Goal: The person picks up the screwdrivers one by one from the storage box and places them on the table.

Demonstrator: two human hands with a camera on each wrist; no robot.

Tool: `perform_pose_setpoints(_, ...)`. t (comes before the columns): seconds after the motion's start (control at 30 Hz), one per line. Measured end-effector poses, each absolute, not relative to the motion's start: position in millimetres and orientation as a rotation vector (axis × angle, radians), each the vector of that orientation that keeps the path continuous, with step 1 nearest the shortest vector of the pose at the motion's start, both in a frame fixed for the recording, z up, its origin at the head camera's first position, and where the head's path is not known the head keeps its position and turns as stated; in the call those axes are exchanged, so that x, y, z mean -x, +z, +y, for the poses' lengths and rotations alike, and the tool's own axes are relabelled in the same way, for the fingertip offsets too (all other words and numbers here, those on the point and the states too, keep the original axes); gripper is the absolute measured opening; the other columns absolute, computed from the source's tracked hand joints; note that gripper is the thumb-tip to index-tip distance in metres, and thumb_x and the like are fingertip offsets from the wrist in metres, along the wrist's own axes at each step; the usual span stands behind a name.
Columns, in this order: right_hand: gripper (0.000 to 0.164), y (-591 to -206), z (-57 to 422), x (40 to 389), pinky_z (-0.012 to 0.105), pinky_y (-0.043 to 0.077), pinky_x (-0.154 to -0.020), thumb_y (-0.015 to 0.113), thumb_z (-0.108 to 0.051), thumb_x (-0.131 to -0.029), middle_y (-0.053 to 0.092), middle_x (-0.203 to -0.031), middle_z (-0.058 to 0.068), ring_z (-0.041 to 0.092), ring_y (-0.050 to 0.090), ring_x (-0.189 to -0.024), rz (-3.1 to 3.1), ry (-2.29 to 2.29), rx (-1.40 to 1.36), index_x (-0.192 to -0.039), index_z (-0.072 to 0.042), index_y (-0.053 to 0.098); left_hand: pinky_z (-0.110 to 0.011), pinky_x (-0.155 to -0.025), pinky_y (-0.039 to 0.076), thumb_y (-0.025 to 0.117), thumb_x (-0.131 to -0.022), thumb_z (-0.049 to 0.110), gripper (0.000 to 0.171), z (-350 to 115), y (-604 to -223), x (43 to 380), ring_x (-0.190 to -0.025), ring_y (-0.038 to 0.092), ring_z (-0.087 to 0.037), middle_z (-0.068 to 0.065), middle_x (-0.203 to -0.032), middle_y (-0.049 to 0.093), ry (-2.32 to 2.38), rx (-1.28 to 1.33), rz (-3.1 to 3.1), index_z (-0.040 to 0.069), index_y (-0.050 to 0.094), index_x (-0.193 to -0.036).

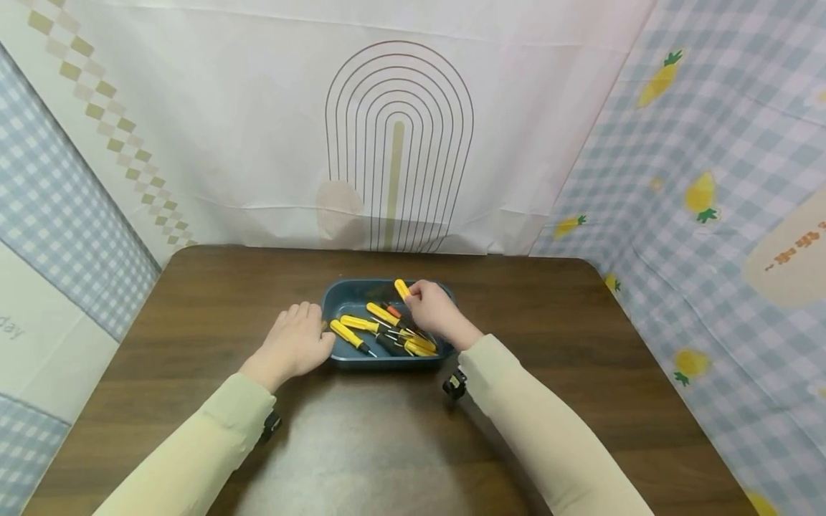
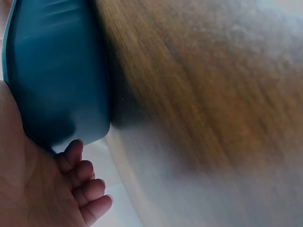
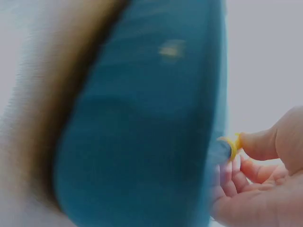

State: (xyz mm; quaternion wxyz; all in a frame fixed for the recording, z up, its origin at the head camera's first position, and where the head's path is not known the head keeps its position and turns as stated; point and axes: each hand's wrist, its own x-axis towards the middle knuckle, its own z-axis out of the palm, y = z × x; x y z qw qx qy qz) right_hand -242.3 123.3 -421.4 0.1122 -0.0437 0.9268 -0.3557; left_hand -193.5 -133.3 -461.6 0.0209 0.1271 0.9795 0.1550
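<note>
A blue plastic bin holds several yellow-and-black screwdrivers lying loosely across one another. My left hand rests at the bin's left end, fingers stretched out; in the left wrist view the palm lies against the bin wall. At the right end, my right hand pinches a screwdriver by its yellow handle between thumb and fingers, above the others. In the right wrist view only a bit of that yellow handle shows at the fingertips, past the rim; its shaft is hidden.
The bin stands on a dark brown wooden table, near its back edge. Behind hangs a white patterned cloth, and a blue checked cloth runs along the right side. Among the screwdrivers shows a small orange-red piece.
</note>
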Motion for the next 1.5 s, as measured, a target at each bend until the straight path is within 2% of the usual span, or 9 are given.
perform_pose_setpoints(0.13, 0.025, -403, 136, 242, 0.034, 0.049, -0.07, 0.054, -0.021, -0.099, 0.06, -0.099, 0.01, 0.023, 0.057, -0.085, 2.672, -1.212, 0.13, -0.116, -0.003, 0.058, -0.042, -0.078, 0.035, 0.049, -0.087, 0.032, 0.035, -134, -462, 194, -0.087, 0.041, -0.027, -0.009, -0.091, 0.045, 0.488, -0.398, 3.035, 0.0, 0.049, -0.102)
perform_pose_setpoints(0.23, 0.025, -392, 152, 244, 0.041, 0.05, -0.078, 0.054, -0.021, -0.099, 0.059, -0.105, 0.012, 0.026, 0.057, -0.091, 2.561, -1.377, 0.095, -0.118, -0.004, 0.058, -0.042, -0.077, 0.035, 0.049, -0.087, 0.032, 0.034, -134, -462, 195, -0.087, 0.041, -0.027, -0.009, -0.09, 0.044, 0.504, -0.405, 3.036, 0.001, 0.049, -0.101)
perform_pose_setpoints(0.37, 0.03, -382, 180, 248, 0.045, 0.046, -0.091, 0.054, -0.019, -0.099, 0.055, -0.116, 0.018, 0.029, 0.055, -0.1, 2.386, -1.582, 0.086, -0.123, -0.002, 0.055, -0.042, -0.076, 0.035, 0.05, -0.087, 0.031, 0.033, -134, -462, 195, -0.087, 0.041, -0.027, -0.009, -0.09, 0.045, 0.517, -0.411, 3.031, 0.001, 0.049, -0.099)
perform_pose_setpoints(0.5, 0.036, -381, 208, 249, 0.046, 0.041, -0.097, 0.053, -0.018, -0.1, 0.049, -0.123, 0.023, 0.028, 0.052, -0.102, 2.233, -1.721, 0.085, -0.129, 0.003, 0.049, -0.043, -0.078, 0.035, 0.05, -0.088, 0.032, 0.035, -134, -461, 194, -0.088, 0.041, -0.028, -0.01, -0.091, 0.045, 0.526, -0.412, 3.016, -0.001, 0.049, -0.101)
perform_pose_setpoints(0.63, 0.041, -387, 229, 248, 0.041, 0.043, -0.094, 0.051, -0.021, -0.101, 0.05, -0.117, 0.018, 0.023, 0.053, -0.097, 2.115, -1.81, 0.063, -0.131, 0.006, 0.045, -0.045, -0.081, 0.036, 0.049, -0.088, 0.031, 0.035, -135, -459, 192, -0.091, 0.042, -0.029, -0.01, -0.093, 0.046, 0.529, -0.405, 3.008, -0.001, 0.049, -0.102)
perform_pose_setpoints(0.83, 0.041, -402, 252, 246, 0.029, 0.044, -0.081, 0.048, -0.022, -0.102, 0.05, -0.108, 0.011, 0.016, 0.052, -0.09, 2.03, -1.872, 0.002, -0.13, 0.008, 0.042, -0.048, -0.085, 0.036, 0.048, -0.088, 0.03, 0.034, -135, -458, 193, -0.095, 0.044, -0.031, -0.012, -0.095, 0.048, 0.535, -0.418, 3.015, -0.002, 0.05, -0.101)
perform_pose_setpoints(1.0, 0.046, -416, 267, 247, 0.033, 0.046, -0.085, 0.052, -0.024, -0.1, 0.054, -0.103, 0.011, 0.018, 0.054, -0.088, 2.109, -1.774, -0.069, -0.131, 0.009, 0.044, -0.05, -0.086, 0.036, 0.049, -0.092, 0.03, 0.035, -133, -457, 195, -0.096, 0.045, -0.033, -0.014, -0.097, 0.049, 0.549, -0.411, 2.997, -0.004, 0.051, -0.101)
perform_pose_setpoints(1.17, 0.05, -428, 276, 249, 0.038, 0.048, -0.091, 0.056, -0.025, -0.098, 0.055, -0.109, 0.016, 0.021, 0.058, -0.092, 2.152, -1.691, -0.13, -0.133, 0.009, 0.045, -0.05, -0.084, 0.037, 0.05, -0.094, 0.032, 0.033, -134, -455, 198, -0.093, 0.045, -0.032, -0.013, -0.095, 0.049, 0.552, -0.39, 2.96, -0.001, 0.05, -0.097)
perform_pose_setpoints(1.5, 0.041, -454, 283, 258, 0.031, 0.053, -0.08, 0.058, -0.02, -0.097, 0.052, -0.114, 0.018, 0.022, 0.058, -0.092, 2.302, -1.49, -0.357, -0.127, 0.007, 0.049, -0.049, -0.083, 0.038, 0.047, -0.093, 0.023, 0.036, -129, -461, 196, -0.094, 0.046, -0.033, -0.017, -0.1, 0.051, 0.633, -0.351, 2.976, -0.009, 0.051, -0.11)
